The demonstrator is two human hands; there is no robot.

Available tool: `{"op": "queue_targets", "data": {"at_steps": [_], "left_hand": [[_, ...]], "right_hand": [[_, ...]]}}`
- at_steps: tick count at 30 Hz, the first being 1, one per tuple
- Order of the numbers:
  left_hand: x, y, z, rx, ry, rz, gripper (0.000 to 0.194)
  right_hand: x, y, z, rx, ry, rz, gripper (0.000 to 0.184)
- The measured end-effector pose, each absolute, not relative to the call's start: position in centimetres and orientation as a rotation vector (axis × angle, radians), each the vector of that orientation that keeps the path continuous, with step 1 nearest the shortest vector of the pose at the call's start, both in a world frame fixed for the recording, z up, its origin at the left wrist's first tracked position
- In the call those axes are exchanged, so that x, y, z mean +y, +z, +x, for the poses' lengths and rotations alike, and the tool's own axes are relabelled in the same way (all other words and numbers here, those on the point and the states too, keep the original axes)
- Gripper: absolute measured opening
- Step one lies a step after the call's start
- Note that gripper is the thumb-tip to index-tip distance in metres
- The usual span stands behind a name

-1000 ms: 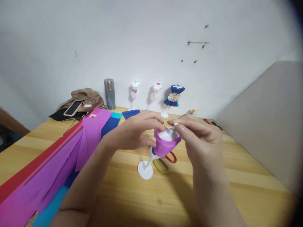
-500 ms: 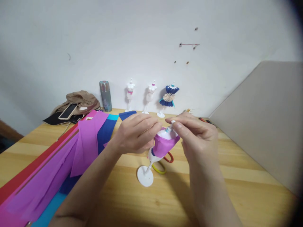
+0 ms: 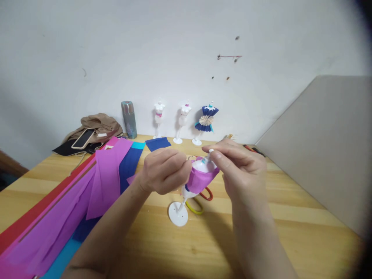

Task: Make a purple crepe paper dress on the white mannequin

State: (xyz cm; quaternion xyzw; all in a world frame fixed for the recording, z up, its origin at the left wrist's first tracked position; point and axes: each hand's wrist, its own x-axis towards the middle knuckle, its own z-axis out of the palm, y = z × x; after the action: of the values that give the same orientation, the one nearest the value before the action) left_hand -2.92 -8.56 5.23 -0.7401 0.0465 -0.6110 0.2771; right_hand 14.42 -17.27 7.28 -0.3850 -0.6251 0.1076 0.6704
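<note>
A small white dress-form mannequin (image 3: 189, 192) tilts above the wooden table, its round base toward me. Purple crepe paper (image 3: 200, 179) wraps its chest, with a dark blue band at the waist and a teal ring at the neck. The thumb and forefinger of my right hand (image 3: 244, 164) pinch the knob on top of the neck. My left hand (image 3: 165, 170) is closed at the left edge of the purple paper; its fingertips are turned away, so what they pinch is hidden. Behind the mannequin, scissors with yellow and red handles (image 3: 207, 193) lie on the table.
Purple paper sheets (image 3: 107, 174) cover the left side, over blue and red ones. At the back stand a flask (image 3: 129, 120), two white mannequins (image 3: 159, 112) and one in a blue paper dress (image 3: 206, 120). A phone (image 3: 83, 138) rests on brown cloth (image 3: 101, 126).
My left hand has gone from spread fingers to a closed pinch beside the purple paper. My right hand keeps hold of the mannequin's top. The view has shifted slightly.
</note>
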Motion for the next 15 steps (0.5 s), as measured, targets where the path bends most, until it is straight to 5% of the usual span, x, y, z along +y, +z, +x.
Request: {"op": "queue_targets", "data": {"at_steps": [15], "left_hand": [[-7.3, 3.5, -2.9, -0.017, -1.646, -2.168, 0.014]], "right_hand": [[-17.2, 7.3, 14.4, -1.420, 0.219, -0.850, 0.023]]}}
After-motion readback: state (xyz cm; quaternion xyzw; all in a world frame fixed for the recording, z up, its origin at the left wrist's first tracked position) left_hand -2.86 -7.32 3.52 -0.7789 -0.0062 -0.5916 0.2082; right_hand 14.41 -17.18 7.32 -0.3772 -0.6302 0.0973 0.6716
